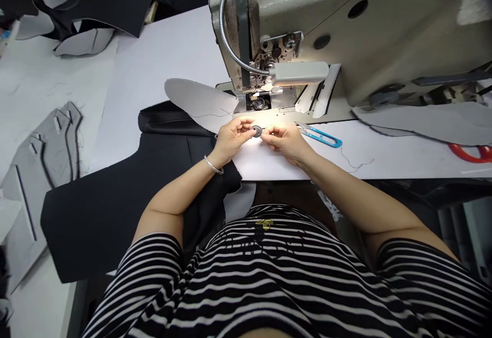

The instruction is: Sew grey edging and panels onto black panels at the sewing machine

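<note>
My left hand (232, 135) pinches a small round dark bobbin (257, 132) just in front of the sewing machine's needle area (261, 100). My right hand (284, 139) is closed in a pinch beside the bobbin, fingertips touching or nearly touching it; it may hold thread, too fine to see. Both hands hover over the white table under the machine's lamp (298, 71). A silver bangle (213, 165) sits on my left wrist.
A grey industrial sewing machine (365, 30) fills the upper right. Blue thread snips (321, 135) lie right of my hands, red scissors (471, 152) farther right. Black fabric (115, 199) drapes at left, a grey cut piece (196, 100) by the needle, grey pieces (42, 159) far left.
</note>
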Available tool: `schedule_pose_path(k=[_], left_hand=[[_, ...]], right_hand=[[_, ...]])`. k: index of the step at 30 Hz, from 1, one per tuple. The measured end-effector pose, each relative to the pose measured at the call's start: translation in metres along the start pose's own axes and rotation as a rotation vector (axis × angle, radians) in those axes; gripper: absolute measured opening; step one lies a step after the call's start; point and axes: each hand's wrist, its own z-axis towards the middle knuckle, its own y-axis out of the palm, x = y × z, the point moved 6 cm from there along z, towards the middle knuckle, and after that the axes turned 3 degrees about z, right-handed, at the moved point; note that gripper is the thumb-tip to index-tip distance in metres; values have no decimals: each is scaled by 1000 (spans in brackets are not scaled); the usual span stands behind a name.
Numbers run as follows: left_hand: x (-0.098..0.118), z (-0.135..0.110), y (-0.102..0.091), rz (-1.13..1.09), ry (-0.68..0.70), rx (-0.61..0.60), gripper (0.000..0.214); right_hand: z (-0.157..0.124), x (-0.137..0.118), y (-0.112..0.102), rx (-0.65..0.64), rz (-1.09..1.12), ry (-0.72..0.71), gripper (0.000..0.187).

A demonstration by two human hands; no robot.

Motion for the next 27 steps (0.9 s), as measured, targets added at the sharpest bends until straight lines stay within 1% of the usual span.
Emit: schedule_pose_path(k=[4,6,7,9,10,11,13,14,15,16,17,19,21,23,24,25,27], left_hand=[[-6,1,-7,-18,-18,19,33],[-10,2,-12,-41,-42,30,32],[-12,3,-14,-59,-55,36,31],[-14,4,-18,-104,-79,43,30],[-15,5,-18,-122,-90,39,29],[-15,5,-19,-132,-99,31,29],[-14,6,-18,-116,-97,13,29],[-12,6,-18,-90,-84,6,28],[-10,6,-17,-57,-61,-2,27],[-6,6,-15,-19,-30,-12,26],[-3,7,-13,22,7,-25,24],[6,7,-9,104,88,-58,20],[15,7,-5,176,170,-78,16],[20,8,-4,216,210,-89,15],[20,9,-4,211,200,-95,15],[18,10,-5,193,169,-99,16],[11,14,-7,140,68,-104,19]], right_hand=[[-2,-6,1,-6,129,-57,33],[-5,-9,-2,-12,136,-80,30],[-6,-9,-5,-13,104,-87,28],[-8,-8,-15,10,-53,-97,27],[-9,-9,-23,57,-181,-119,28],[-11,-12,-32,133,-335,-169,29],[-16,-26,-43,307,-669,-350,35],[-19,-33,-41,355,-806,-456,39],[-20,-37,-35,352,-898,-551,45],[-19,-39,-26,298,-938,-621,51],[-16,-37,-15,212,-923,-658,58],[-6,-29,7,44,-771,-655,73],[7,-16,24,-98,-562,-563,81],[16,-4,34,-208,-408,-423,76],[19,-1,36,-235,-376,-366,72],[20,1,34,-236,-381,-331,67],[19,-3,25,-171,-491,-341,58]])
